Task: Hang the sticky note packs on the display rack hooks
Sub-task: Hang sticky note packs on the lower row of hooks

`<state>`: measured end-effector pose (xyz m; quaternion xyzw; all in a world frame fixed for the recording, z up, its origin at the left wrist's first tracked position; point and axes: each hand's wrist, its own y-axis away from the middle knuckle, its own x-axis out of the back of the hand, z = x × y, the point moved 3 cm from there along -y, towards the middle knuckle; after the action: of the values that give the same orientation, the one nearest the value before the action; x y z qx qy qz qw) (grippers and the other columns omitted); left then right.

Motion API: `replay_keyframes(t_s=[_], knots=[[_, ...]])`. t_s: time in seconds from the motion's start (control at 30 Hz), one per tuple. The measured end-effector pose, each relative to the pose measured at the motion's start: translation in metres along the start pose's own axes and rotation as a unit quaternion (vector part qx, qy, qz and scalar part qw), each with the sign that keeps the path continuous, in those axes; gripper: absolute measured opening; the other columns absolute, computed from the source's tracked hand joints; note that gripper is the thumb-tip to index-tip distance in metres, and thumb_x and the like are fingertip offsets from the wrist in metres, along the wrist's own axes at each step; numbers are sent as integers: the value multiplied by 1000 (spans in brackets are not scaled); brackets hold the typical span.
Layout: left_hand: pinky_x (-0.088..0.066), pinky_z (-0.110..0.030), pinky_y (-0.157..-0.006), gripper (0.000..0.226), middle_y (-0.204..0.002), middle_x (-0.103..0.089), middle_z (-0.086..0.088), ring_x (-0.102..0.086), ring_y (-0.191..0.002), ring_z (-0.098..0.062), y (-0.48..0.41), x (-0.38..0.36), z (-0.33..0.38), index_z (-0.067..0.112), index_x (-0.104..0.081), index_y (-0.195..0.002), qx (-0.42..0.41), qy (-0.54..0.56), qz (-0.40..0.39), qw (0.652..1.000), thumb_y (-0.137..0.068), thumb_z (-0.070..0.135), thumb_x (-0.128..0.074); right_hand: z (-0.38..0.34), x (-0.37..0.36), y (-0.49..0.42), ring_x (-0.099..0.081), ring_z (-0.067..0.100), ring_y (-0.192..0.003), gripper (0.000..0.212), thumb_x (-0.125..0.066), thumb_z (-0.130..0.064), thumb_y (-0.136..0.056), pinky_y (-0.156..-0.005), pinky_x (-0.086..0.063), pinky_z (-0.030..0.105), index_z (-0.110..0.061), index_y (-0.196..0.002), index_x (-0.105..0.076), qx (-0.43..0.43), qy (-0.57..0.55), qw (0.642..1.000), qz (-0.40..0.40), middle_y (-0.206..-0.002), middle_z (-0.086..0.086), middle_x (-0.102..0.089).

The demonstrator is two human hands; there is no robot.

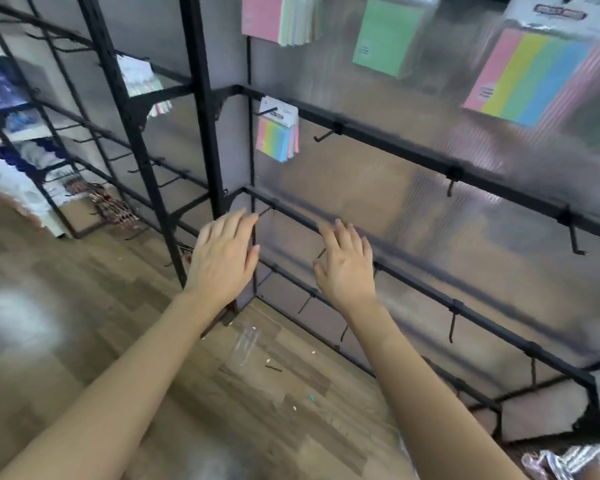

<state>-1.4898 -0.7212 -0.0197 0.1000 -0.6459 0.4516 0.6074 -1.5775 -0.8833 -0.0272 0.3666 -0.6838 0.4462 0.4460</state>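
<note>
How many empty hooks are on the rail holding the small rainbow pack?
3: first hook beside the small rainbow pack, second hook midway along, third hook near the right edge. More may lie outside the view.

Both forearms (118, 393) are bare to the frame's edge; the left grip (222, 258) and right grip (347, 268) are bare too; fingers (238, 220) slim; blur hides finer detail.

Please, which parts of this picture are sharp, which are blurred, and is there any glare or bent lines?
Head view: left hand and right hand fairly sharp; head view, upper right: striped pack smeared by blur; head view, left: pale glare patch on the floor; head view: rack bar slants and uprights lean, wide-angle distortion.
</note>
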Motion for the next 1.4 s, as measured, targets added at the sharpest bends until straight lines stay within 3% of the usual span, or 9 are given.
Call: replay_keyframes(t_s=[0.07,0.13,0.27,0.43,0.57,0.77,1.17,1.4], knots=[[-39,-44,-97,44,-131,-52,-16,-48,-120,-32,13,-3,-35,5,-51,-126,29,-14,-16,999,-85,18,-61,-31,-21,-7,-12,31,-142,60,-49,-19,-91,-114,-7,45,-13,-145,-25,15,-2,999,-29,-153,15,-18],[-38,-46,-99,47,-133,-50,-17,-47,-122,-32,25,-8,-66,5,-50,-128,55,-22,-35,998,-84,18,-62,-60,-38,-14,-21,37,-139,61,-57,-15,-85,-112,-14,50,-9,-141,-34,36,-24,998,-34,-149,21,-27],[-28,-45,-107,50,-142,-40,-15,-37,-131,-31,44,-13,-121,8,-42,-136,103,-33,-53,993,-90,24,-55,-107,-69,-34,-7,29,-143,62,-48,-19,-92,-114,-3,44,-14,-147,-19,84,-10,992,-92,-154,15,-14],[-16,-42,-112,51,-148,-32,-12,-25,-139,-28,56,-14,-186,8,-36,-141,166,-47,-32,985,-94,27,-44,-175,-109,-71,-9,30,-142,61,-45,-22,-94,-114,-6,44,-17,-148,-18,144,-21,982,-116,-153,14,-16],[-9,-40,-111,57,-148,-32,-12,-25,-139,-29,45,-17,-242,8,-35,-142,193,-62,-40,978,-91,25,-54,-239,-143,-106,-9,30,-143,55,-42,-21,-96,-114,-4,44,-15,-147,-22,192,-52,971,-134,-154,13,-17],[-14,-44,-111,58,-147,-34,-14,-27,-138,-31,13,-19,-332,8,-37,-140,217,-70,-58,972,-88,21,-59,-308,-180,-176,4,25,-144,62,-35,-28,-96,-114,6,39,-20,-149,-5,236,-30,955,-177,-157,9,0],[-32,-55,-101,55,-136,-45,-24,-42,-126,-41,-29,-35,-466,0,-47,-130,250,-77,-43,964,-81,14,-65,-397,-238,-275,8,28,-143,64,-37,-26,-97,-116,4,44,-23,-149,0,235,1,949,-209,-156,10,3],[-32,-56,-100,58,-138,-41,-27,-38,-128,-43,-64,-38,-561,-2,-48,-129,232,-34,-42,971,-76,7,-69,-459,-268,-331,3,27,-144,62,-39,-22,-96,-115,4,41,-21,-149,-8,173,-20,968,-183,-156,10,-4]])
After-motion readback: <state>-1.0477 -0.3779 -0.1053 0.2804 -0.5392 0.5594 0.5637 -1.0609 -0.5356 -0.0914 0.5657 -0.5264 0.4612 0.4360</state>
